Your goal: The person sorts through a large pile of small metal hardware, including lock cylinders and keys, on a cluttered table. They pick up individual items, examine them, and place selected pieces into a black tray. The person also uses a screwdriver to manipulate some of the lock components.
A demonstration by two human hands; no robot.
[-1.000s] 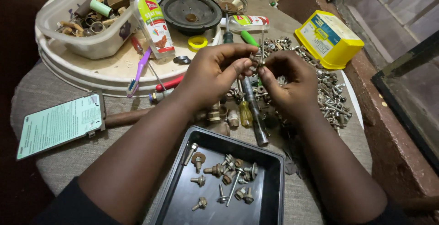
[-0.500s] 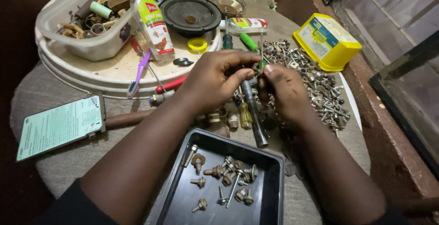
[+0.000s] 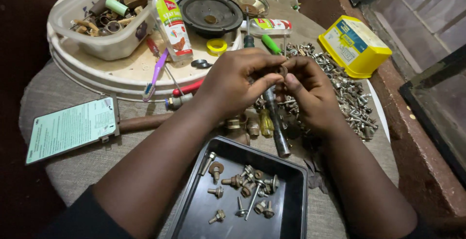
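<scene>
Head view: both hands meet over the middle of the tabletop [image 3: 58, 190]. The left hand [image 3: 238, 81] and right hand [image 3: 310, 93] pinch one small metal part [image 3: 283, 69] between thumb and fingertips, each grip closed on it and raised near eye line, likely so it can be turned and checked. What the part is exactly is too small to tell.

At 3 o'clock from the hands lies a loose heap of screws [image 3: 349, 93], within the right hand's reach. At 6 o'clock a black tray [image 3: 291, 210] holds about a dozen bolts with washers [image 3: 242, 185], kept apart from the heap. At 11 o'clock a clear tub [image 3: 92, 47] holds mixed scraps; a yellow box [image 3: 354, 45] sits shut at 2 o'clock.
</scene>
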